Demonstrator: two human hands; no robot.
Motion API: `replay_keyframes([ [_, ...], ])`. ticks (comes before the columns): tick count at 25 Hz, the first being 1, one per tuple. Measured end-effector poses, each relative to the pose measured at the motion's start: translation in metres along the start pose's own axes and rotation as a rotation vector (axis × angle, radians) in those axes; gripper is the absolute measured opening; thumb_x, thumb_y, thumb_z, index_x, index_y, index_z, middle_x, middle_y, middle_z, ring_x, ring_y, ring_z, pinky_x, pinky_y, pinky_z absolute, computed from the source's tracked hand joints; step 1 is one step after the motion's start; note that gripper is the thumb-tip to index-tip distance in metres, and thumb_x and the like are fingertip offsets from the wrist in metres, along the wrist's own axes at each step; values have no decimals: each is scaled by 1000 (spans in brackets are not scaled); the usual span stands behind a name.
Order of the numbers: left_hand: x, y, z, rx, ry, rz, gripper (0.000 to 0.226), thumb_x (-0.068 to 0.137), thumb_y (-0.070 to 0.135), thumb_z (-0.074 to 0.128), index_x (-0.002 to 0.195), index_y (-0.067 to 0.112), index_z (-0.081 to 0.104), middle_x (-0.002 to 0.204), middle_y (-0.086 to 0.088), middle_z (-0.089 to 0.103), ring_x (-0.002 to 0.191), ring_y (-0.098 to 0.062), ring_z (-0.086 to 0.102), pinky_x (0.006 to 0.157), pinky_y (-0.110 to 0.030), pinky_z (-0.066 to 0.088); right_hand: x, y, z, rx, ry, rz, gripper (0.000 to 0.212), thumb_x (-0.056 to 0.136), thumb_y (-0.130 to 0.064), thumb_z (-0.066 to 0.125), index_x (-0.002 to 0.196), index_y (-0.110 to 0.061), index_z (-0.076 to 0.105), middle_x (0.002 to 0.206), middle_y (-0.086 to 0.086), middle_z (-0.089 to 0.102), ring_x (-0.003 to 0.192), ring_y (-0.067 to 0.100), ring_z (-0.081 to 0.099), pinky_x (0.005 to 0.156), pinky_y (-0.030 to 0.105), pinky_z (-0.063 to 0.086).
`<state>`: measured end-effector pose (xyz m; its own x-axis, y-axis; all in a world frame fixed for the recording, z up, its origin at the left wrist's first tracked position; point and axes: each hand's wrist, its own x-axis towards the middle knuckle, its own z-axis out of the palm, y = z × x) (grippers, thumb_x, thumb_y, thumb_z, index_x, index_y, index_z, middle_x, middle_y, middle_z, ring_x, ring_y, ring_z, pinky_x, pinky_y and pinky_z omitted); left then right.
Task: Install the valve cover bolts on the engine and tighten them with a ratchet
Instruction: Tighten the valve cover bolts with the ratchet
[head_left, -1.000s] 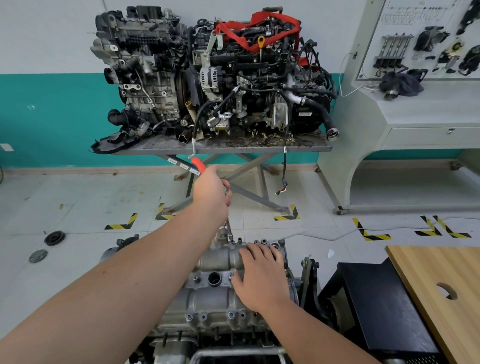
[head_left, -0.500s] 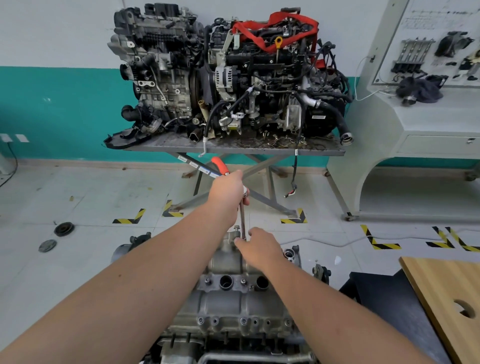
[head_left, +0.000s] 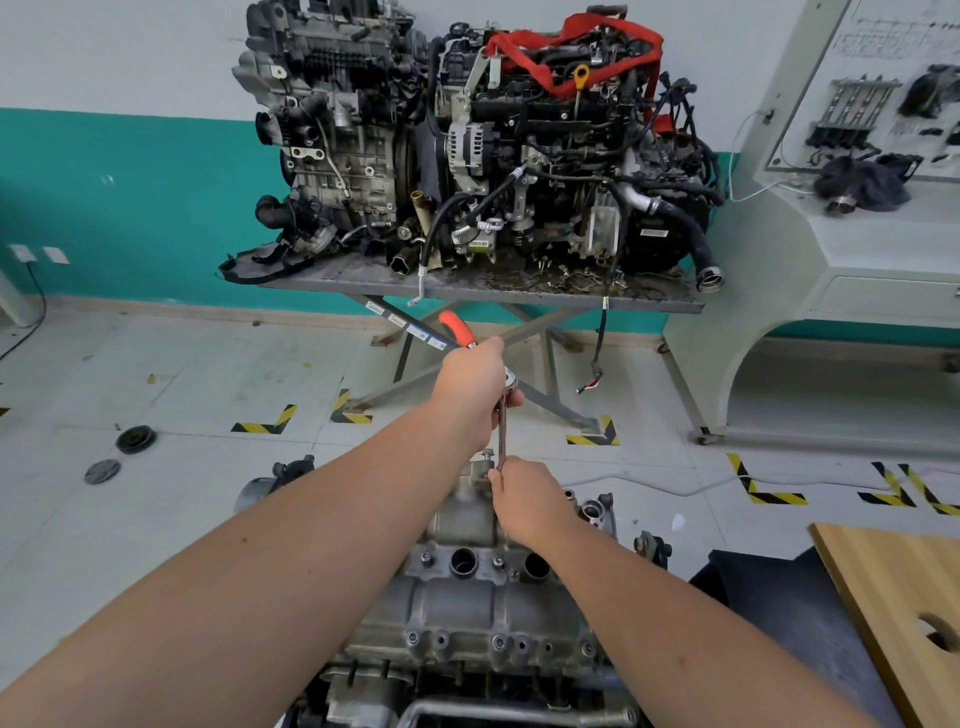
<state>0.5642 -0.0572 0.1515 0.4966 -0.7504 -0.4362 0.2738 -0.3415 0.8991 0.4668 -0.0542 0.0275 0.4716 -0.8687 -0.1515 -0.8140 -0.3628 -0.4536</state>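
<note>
The orange-handled steel ratchet (head_left: 457, 328) with its long extension bar is rigid and slick, best held at the rubber grip. The left hand (head_left: 475, 387) is wrapped around it near the head; the right hand (head_left: 524, 496) pinches the bar's lower end, at 6 o'clock from the left, steadying it at the far end of the grey cast-aluminium valve cover (head_left: 467, 603).

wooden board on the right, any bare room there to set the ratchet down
Yes: the light wooden board is bare around its round cutout. The dark cloth-covered surface beside it also looks bare. The grey metal table under the two spare engines is crowded with clips.
</note>
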Motion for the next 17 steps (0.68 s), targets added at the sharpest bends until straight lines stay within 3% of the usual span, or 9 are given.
replay_keyframes([
  [2, 0, 1, -4, -17, -11, -21, 22, 97, 36, 44, 93, 16, 52, 60, 1, 57, 39, -10, 57, 50, -24, 36, 1, 2, -2, -43, 1, -29, 33, 107, -30, 36, 107, -6, 58, 105, 18, 66, 89, 31, 59, 71, 32, 40],
  [6, -3, 0, -8, -30, -26, -28, 23, 99, 39, 44, 94, 17, 52, 53, 2, 58, 41, -9, 58, 51, -24, 37, 0, 3, 1, -63, 27, -39, 32, 107, -29, 36, 109, -4, 56, 104, 20, 65, 93, 36, 62, 69, 34, 40],
  [13, -8, 0, -6, -55, -128, -17, 25, 101, 44, 45, 99, 20, 50, 77, 0, 61, 48, -10, 64, 51, -21, 42, 0, 3, 0, -42, 44, -17, 33, 107, -28, 38, 109, -2, 58, 107, 21, 67, 100, 37, 61, 73, 34, 39],
  [17, -7, -1, -10, -20, -136, -16, 23, 99, 41, 45, 99, 19, 51, 72, -1, 57, 45, -10, 61, 49, -20, 41, -2, 3, 4, -65, 39, -9, 33, 108, -29, 35, 115, -4, 55, 108, 20, 65, 98, 36, 62, 69, 33, 37],
])
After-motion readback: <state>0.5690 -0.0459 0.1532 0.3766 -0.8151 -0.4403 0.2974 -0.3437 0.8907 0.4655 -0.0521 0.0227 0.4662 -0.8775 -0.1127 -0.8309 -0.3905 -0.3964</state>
